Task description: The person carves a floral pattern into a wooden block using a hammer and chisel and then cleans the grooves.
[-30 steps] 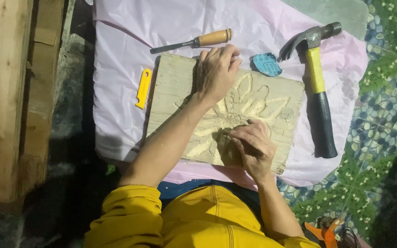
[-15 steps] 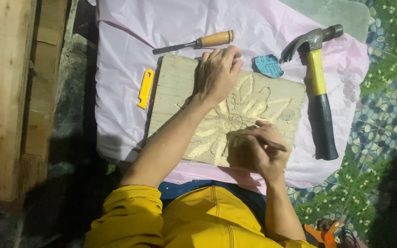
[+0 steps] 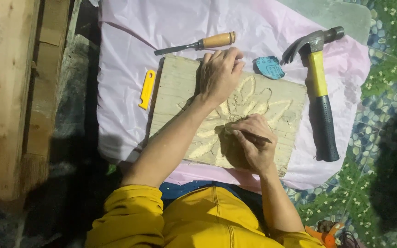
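A pale wooden board (image 3: 175, 92) with a carved flower relief lies on a pink sheet (image 3: 125, 41). My left hand (image 3: 219, 73) rests flat on the board's far edge, fingers spread, pinning it down. My right hand (image 3: 251, 147) sits on the near part of the carving, fingers closed around a thin carving tool (image 3: 256, 136) whose tip touches the wood. My forearms cross over the board from my yellow clothing (image 3: 198, 220).
A wooden-handled chisel (image 3: 198, 44) lies beyond the board. A yellow plastic piece (image 3: 147, 89) lies to the left, a blue piece (image 3: 269, 67) and a yellow-and-black hammer (image 3: 320, 92) to the right. Wooden planks (image 3: 5, 92) stand at left, patterned cloth (image 3: 382, 92) at right.
My right hand has shifted slightly right along the carving with the thin tool now showing between its fingers. The left hand stays on the board.
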